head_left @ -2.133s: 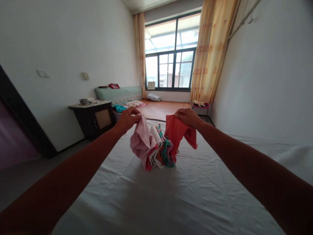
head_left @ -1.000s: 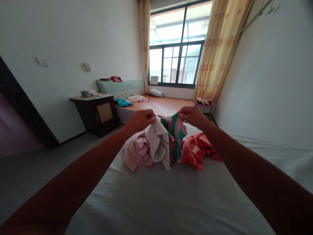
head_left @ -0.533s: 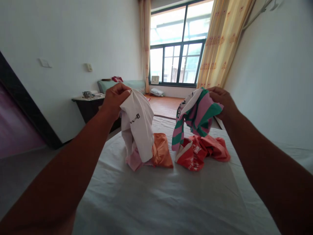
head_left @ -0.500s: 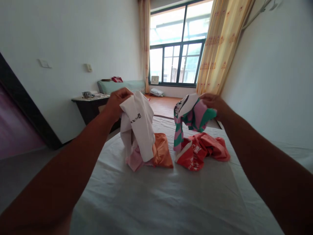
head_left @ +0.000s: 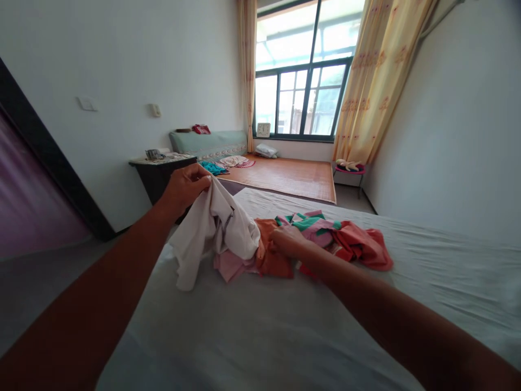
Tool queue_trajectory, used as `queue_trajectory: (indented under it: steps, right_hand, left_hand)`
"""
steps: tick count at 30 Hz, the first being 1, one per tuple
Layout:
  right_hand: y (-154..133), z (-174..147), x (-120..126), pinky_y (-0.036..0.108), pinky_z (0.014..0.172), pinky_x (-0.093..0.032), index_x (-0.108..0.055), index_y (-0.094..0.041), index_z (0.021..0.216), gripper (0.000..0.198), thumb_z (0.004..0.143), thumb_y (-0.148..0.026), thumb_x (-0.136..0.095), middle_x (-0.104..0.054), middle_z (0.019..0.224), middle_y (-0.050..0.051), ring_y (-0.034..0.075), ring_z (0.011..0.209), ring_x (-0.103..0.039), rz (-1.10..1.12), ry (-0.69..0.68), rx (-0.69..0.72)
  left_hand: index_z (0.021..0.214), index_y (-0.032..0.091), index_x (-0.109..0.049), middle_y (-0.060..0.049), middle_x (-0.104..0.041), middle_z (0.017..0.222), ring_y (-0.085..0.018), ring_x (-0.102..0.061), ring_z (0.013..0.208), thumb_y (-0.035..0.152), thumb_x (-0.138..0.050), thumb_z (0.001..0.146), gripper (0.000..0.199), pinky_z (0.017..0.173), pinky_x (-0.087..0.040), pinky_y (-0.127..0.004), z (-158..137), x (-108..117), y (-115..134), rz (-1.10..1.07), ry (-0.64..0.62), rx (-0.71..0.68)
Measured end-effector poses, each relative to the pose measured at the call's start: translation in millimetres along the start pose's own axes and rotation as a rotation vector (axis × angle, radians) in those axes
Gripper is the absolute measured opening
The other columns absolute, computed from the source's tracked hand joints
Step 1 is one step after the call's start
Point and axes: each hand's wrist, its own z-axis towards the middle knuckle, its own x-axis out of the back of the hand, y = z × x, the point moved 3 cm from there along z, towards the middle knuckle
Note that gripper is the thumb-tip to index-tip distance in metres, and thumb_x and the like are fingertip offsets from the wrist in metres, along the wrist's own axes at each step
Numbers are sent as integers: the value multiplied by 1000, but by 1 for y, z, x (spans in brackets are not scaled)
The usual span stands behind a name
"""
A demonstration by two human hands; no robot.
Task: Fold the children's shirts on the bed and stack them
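Observation:
My left hand pinches the top of a white shirt with dark lettering and holds it partly raised. The rest of the shirt hangs in folds over a pink garment on the bed. My right hand is low over an orange garment, its fingers closed at the cloth; the fingertips are partly hidden. Beyond that hand lies a crumpled pink and green striped garment. It rests against red clothing at the right of the pile.
A pale sheet covers the bed under the clothes. Farther back are a mat-covered bed, a dark side table at left and a small stool by the curtain. A clock stands below the window.
My right hand has let go of the pink and green garment, now lying by the red clothing, and moved left and down to the orange garment. The white shirt has swung and sunk lower.

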Motion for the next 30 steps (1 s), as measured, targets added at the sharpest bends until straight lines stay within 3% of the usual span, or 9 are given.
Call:
queue_trajectory:
  steps: [5, 9, 11, 14, 16, 21, 24, 26, 30]
  right_hand:
    - [-2, 10, -18, 33, 62, -45, -72, -30, 69, 10, 68, -23, -66, -71, 75, 5, 24, 75, -65, -44, -31, -12]
    - [12, 19, 16, 30, 61, -43, -71, -27, 76, 12, 65, -30, -67, -71, 80, 5, 23, 76, -64, -24, 43, -42]
    - [22, 26, 53, 28, 61, -42, -69, -24, 76, 13, 67, -32, -64, -69, 78, 4, 21, 74, -63, 65, 208, -90]
    - [41, 29, 112, 26, 62, -43, -63, -21, 74, 11, 69, -30, -61, -66, 72, 1, 17, 70, -62, 388, 623, -64]
    - [57, 26, 134, 25, 60, -44, -62, -20, 80, 13, 73, -30, -57, -65, 73, 0, 15, 68, -62, 643, 766, -11]
    - [91, 14, 133, 25, 57, -46, -56, -20, 64, 13, 61, -24, -68, -60, 59, -2, 16, 62, -61, 740, 585, -169]
    - [100, 7, 144, 24, 58, -47, -54, -20, 69, 13, 66, -28, -64, -62, 66, -2, 15, 67, -62, 948, 774, -131]
    - [99, 5, 153, 22, 59, -48, -53, -22, 78, 13, 73, -33, -58, -62, 72, -2, 13, 72, -63, 1135, 909, -37]
    - [96, 6, 145, 24, 62, -49, -55, -20, 75, 19, 67, -35, -65, -60, 67, -3, 14, 70, -62, 1130, 755, -14]
  left_hand:
    - [69, 18, -62, 1, -60, 59, -14, -55, 57, 26, -58, 68, 9, 56, -43, -23, 3, 0, 4, 81, -86, -55]
    - [68, 16, -62, 1, -58, 56, -14, -53, 56, 27, -59, 66, 11, 56, -42, -24, 11, -3, 25, 145, -147, -68]
    - [70, 15, -61, 2, -59, 58, -13, -54, 57, 26, -60, 66, 12, 55, -42, -24, 18, 2, 41, 74, -76, -76]
    - [80, 16, -59, 3, -61, 70, -10, -55, 62, 29, -59, 73, 15, 51, -38, -19, 22, 14, 56, -158, 142, -79]
    - [82, 18, -58, 3, -61, 71, -10, -54, 61, 33, -54, 78, 16, 49, -38, -18, 17, 12, 53, -229, 152, -39]
    - [58, 20, -61, 3, -55, 51, -13, -50, 52, 27, -53, 69, 15, 50, -43, -18, 4, -13, 31, 14, -166, 73]
    - [66, 18, -61, 2, -60, 58, -13, -55, 57, 23, -60, 66, 6, 51, -41, -19, 12, -13, 42, -62, -141, 11]
    - [76, 18, -60, 2, -63, 67, -12, -57, 61, 29, -56, 72, 12, 50, -40, -19, 18, -14, 53, -219, -84, -15]
    - [71, 18, -58, 2, -58, 59, -13, -55, 56, 34, -57, 71, 16, 48, -40, -21, 16, -37, 59, -266, -198, 27]
